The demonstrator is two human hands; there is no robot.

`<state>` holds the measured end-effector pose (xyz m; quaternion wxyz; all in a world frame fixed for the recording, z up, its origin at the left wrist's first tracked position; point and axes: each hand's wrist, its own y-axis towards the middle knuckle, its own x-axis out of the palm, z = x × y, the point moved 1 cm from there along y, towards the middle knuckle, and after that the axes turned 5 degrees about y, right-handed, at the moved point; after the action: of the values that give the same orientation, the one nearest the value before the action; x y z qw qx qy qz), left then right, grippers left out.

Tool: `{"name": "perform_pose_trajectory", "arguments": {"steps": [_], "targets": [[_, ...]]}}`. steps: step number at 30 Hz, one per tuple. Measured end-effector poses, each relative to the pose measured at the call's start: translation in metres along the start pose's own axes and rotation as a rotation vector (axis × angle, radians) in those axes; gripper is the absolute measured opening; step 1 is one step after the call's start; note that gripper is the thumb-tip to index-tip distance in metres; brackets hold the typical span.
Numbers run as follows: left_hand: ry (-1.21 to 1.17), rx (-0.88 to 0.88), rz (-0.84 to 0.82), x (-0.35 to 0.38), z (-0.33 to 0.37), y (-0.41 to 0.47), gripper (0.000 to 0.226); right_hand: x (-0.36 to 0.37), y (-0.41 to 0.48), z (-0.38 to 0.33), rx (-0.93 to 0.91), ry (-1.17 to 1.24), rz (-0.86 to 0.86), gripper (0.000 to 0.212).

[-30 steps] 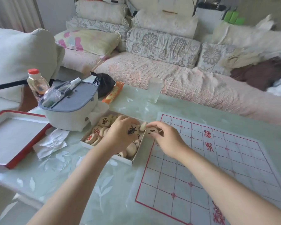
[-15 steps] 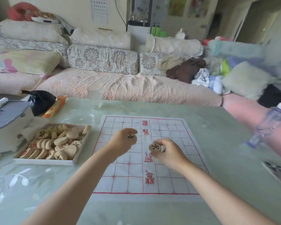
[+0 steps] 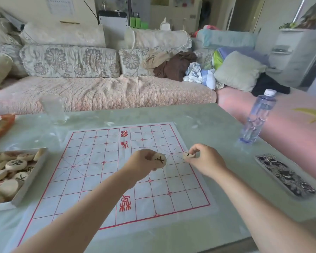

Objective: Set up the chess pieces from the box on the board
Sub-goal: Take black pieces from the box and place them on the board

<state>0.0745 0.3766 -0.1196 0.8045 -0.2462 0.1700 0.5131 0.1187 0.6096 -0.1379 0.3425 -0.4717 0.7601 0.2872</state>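
1. The xiangqi board (image 3: 91, 179), a white sheet with a red grid and red characters down its middle, lies flat on the middle of the desk (image 3: 217, 121), reaching close to the desk's near edge.
2. The left hand (image 3: 141, 162) hangs over the right half of the board. Its fingers (image 3: 148, 156) are curled round a xiangqi piece (image 3: 160, 160), a pale disc whose black character faces the camera.
3. The right hand (image 3: 206, 160) is at the board's right edge, by the crossed diagonal lines. Its fingers (image 3: 195, 148) and thumb pinch a second piece (image 3: 188, 155), also pale with a black mark. Whether this disc touches the sheet cannot be told.
4. The open box (image 3: 31, 178) sits at the desk's left edge, just left of the board. It holds a heap of loose pieces (image 3: 16, 164), some marked in black and some in red.
5. A clear glass (image 3: 53, 110) stands near the desk's far edge, beyond the board's far left corner.
6. A plastic water bottle (image 3: 257, 117) with a white cap stands upright near the far right corner of the desk.
7. A flat black-and-white patterned case (image 3: 285, 175) lies along the right edge, well apart from the board.
8. An orange packet (image 3: 2, 125) lies at the far left edge.
9. A sofa (image 3: 102, 92) with cushions and heaped clothes runs beyond the desk's far edge.
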Motion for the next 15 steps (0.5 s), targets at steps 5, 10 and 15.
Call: {"name": "perform_pose_trajectory", "arguments": {"steps": [5, 10, 15], "targets": [[-0.064, -0.05, 0.002, 0.011, -0.003, 0.006, 0.018, 0.005, 0.004, 0.003, -0.022, -0.117, -0.074, 0.022], [-0.189, -0.084, 0.0, 0.017, 0.007, -0.004, 0.025, -0.012, -0.01, -0.017, -0.166, 0.038, -0.058, 0.006], [-0.399, -0.103, -0.103, 0.034, 0.01, -0.021, 0.03, -0.013, -0.055, -0.039, -0.332, 0.279, -0.313, 0.031]]}}
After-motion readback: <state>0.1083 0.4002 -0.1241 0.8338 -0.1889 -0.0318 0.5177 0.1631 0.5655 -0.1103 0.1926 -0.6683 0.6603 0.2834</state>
